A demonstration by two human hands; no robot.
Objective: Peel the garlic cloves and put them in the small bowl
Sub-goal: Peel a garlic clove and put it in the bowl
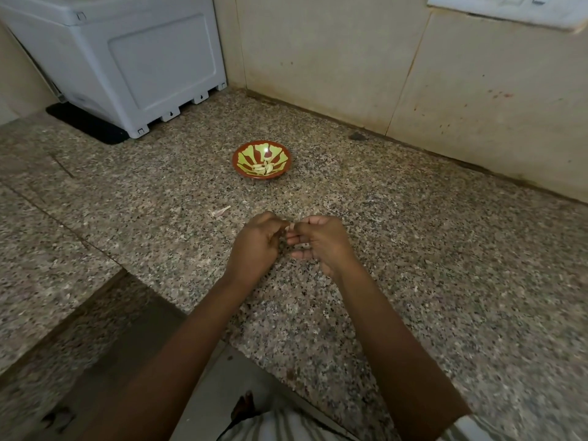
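Head view, looking down on a speckled granite worktop (413, 265). Both forearms enter from the near edge and the two hands meet above the middle of the worktop, near the viewer.

The left hand (254, 246) and the right hand (321, 243) face each other with fingers curled. Their thumbs and forefingers come together on a small pale garlic clove (289, 227). The grip of each hand is a pinch on this clove, which is held between the two sets of fingertips and is mostly hidden by them. Whether its skin is on or off cannot be told. The remaining fingers of the right hand are loosely curled below the pinch.

The small bowl (245, 155), red-brown with a yellow-green ray pattern, stands on the worktop farther away, well apart from the hands. It holds several peeled cloves (264, 168), gathered on its near side.

A strip of garlic skin (220, 211) lies on the worktop just left of and beyond the left hand. At far left a white appliance (143, 58) stands on a black mat (82, 122). A tiled wall (334, 58) closes the far side.
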